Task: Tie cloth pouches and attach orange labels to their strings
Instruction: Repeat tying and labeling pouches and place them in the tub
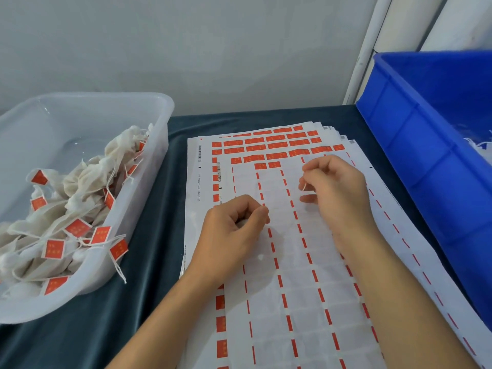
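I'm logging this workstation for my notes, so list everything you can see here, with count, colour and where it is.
Clear bin: one, translucent white, on the left.
Cloth pouches: a pile too tangled to count, off-white, in the clear bin, many with orange labels on their strings.
Label sheets: a fanned stack, white with orange labels left mostly in the far rows, centre of the table.
Blue crate: one, on the right; white strings show inside.
Table cover: one, dark teal.
String: one thin white piece, pinched by the right hand.
Left hand: fingers curled, over the sheets; something white shows under the fingers.
Right hand: above the sheets.
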`<state>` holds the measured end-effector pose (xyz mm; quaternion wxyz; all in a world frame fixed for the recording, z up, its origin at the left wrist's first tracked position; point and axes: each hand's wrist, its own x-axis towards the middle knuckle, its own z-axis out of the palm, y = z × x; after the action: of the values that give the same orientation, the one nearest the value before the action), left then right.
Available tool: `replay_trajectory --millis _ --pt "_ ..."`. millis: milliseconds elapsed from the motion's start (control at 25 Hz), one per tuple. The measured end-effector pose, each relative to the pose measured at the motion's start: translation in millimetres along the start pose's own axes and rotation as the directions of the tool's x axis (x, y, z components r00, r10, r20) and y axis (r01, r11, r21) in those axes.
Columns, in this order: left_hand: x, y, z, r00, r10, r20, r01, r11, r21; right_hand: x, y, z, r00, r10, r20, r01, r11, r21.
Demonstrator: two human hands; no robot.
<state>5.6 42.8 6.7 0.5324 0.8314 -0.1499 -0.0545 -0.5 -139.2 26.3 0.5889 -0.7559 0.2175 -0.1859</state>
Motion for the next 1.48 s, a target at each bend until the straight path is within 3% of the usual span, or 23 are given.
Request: replay_trajectory --millis 120,200,360,680,1120,1480 --pt "1 1 -1 1.0 0.012 -0.019 -0.012 1.0 -0.012 16 -11 1 0.988 -0.138 0.072 0.155 0.916 -0.371" --pt "0 1 -1 1.0 0.007 -0.018 -0.008 1.0 -0.022 28 -15 4 0.982 -0.111 0.152 0.179 0.797 -0.577" --pt "2 1 0 1.0 -0.006 -0.009 0.005 1.0 -0.019 46 -14 25 0.987 -0.059 0.152 0.153 0.668 -0.728" --pt "2 -3 -1 0.999 0.035 -0.004 -0.035 0.997 -0.061 46 4 96 0.961 -0.276 0.033 0.18 0.526 -0.831" --pt "2 -2 -1 0.998 0.056 -0.01 -0.056 0.995 -0.079 40 14 98 0.948 -0.313 -0.058 0.176 0.668 -0.723" --pt "2 -5 1 0.997 0.073 -0.008 -0.074 0.995 -0.074 33 15 97 0.911 -0.409 0.047 0.296 0.571 -0.766"
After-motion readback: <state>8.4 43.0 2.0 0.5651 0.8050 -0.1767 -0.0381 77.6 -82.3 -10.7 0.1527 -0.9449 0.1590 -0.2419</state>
